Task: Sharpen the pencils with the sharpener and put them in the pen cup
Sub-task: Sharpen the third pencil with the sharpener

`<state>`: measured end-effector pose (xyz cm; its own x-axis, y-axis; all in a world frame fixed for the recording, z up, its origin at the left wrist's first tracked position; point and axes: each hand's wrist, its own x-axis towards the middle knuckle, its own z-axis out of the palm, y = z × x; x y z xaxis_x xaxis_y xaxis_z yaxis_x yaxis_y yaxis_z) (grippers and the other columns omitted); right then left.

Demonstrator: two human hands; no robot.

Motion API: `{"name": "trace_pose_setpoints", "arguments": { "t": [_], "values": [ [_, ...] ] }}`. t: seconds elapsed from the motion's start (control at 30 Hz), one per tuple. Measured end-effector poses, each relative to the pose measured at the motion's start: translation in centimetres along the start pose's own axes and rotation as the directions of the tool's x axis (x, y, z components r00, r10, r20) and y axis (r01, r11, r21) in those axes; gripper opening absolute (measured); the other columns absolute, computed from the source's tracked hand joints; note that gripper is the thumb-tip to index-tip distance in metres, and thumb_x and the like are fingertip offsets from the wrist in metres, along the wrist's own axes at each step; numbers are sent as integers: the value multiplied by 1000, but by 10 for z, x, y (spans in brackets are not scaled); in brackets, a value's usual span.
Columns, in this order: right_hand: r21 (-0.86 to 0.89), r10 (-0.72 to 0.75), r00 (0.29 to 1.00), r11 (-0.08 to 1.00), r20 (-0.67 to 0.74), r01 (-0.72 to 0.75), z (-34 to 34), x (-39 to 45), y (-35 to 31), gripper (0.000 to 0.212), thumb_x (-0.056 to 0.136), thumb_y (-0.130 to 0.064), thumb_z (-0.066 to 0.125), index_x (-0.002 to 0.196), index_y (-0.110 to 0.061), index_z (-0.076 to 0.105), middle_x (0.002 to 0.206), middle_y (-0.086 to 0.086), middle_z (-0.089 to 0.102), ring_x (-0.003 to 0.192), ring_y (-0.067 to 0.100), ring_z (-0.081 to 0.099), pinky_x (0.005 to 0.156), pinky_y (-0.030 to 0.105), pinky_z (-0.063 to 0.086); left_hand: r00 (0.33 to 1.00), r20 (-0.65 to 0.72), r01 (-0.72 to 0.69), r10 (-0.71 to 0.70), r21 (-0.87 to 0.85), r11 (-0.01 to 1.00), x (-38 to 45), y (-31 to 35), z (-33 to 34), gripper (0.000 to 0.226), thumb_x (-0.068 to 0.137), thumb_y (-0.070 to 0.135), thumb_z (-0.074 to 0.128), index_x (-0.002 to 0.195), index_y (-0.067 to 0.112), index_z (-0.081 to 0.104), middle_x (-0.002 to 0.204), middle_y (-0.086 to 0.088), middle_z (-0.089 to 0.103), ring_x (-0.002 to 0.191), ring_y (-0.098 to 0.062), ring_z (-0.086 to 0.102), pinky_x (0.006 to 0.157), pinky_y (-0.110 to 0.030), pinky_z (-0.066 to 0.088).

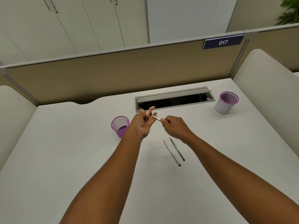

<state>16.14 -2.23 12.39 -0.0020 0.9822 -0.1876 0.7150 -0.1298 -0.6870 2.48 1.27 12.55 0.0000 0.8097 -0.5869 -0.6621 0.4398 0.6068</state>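
My left hand [143,125] is raised over the desk and grips a small pink sharpener [149,111] between its fingertips. My right hand [175,128] holds a pencil [156,118] whose tip points left at the sharpener and sits just beside it. Two more pencils [171,153] [177,149] lie side by side on the white desk [64,159], below my right hand. A purple mesh pen cup [120,126] stands just left of my left wrist; I see nothing inside it.
A second purple-rimmed cup [226,102] with a white wrap stands at the back right. An open grey cable tray [174,98] is set into the desk behind my hands. Beige partition walls close the back and sides.
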Motion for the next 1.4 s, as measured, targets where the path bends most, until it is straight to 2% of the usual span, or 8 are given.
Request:
{"name": "trace_pose_setpoints", "arguments": {
  "t": [0.3,0.53,0.73,0.93,1.13,1.23,1.33,1.4],
  "values": [
    [16,-51,997,999,-57,52,5,1,8,27,98,-33,49,90,-10,59,74,2,58,67,18,53,59,27,40,1000,4,9,-9,61,998,-1,-3,0,34,104,19,41,135,4,45,93,-17,70,89,-30,68,96,-45,52],
    [-231,-166,969,965,-185,121,3,2,2,29,99,-32,47,94,-10,65,88,6,62,74,18,55,61,27,38,1000,-5,24,-24,98,995,-1,-4,1,36,101,19,48,133,3,50,123,-23,62,107,-37,65,89,-47,53],
    [-329,-183,957,939,-226,102,1,1,-8,29,99,-30,45,95,-9,65,85,4,56,70,16,48,60,27,33,1000,8,25,-26,79,997,1,-6,4,30,100,19,50,124,1,52,97,-19,65,114,-39,61,94,-50,50],
    [-293,-122,971,954,-203,59,2,1,-8,30,99,-29,45,81,-10,60,69,0,51,61,14,47,49,21,26,999,23,36,-38,84,996,0,-5,3,21,100,19,51,102,0,58,100,-20,65,89,-34,67,89,-48,52],
    [-147,-32,991,989,-134,12,1,5,-10,23,99,-29,45,86,-12,53,78,2,54,73,20,53,51,22,29,999,49,15,-20,92,996,0,-5,2,24,100,20,50,113,1,56,108,-20,64,86,-31,68,86,-46,53],
    [-52,-107,985,994,-133,101,0,4,-9,19,93,-30,59,97,-11,55,84,2,55,74,18,52,55,23,36,999,38,-9,5,108,994,0,-4,3,25,100,20,49,115,1,54,109,-19,64,85,-29,69,84,-45,54],
    [-221,-240,947,956,-214,192,2,4,-7,18,94,-26,58,98,-9,62,94,7,59,73,16,51,59,21,35,1000,14,-15,14,108,994,1,-6,4,26,100,21,50,115,1,56,95,-16,67,83,-29,69,87,-46,54],
    [-315,-284,925,928,-251,199,1,2,-6,21,97,-25,52,95,-8,64,93,8,60,68,16,48,53,18,27,1000,9,-11,10,111,994,2,-8,5,27,100,21,51,117,1,55,92,-16,67,81,-28,69,91,-47,52]
  ]
}}
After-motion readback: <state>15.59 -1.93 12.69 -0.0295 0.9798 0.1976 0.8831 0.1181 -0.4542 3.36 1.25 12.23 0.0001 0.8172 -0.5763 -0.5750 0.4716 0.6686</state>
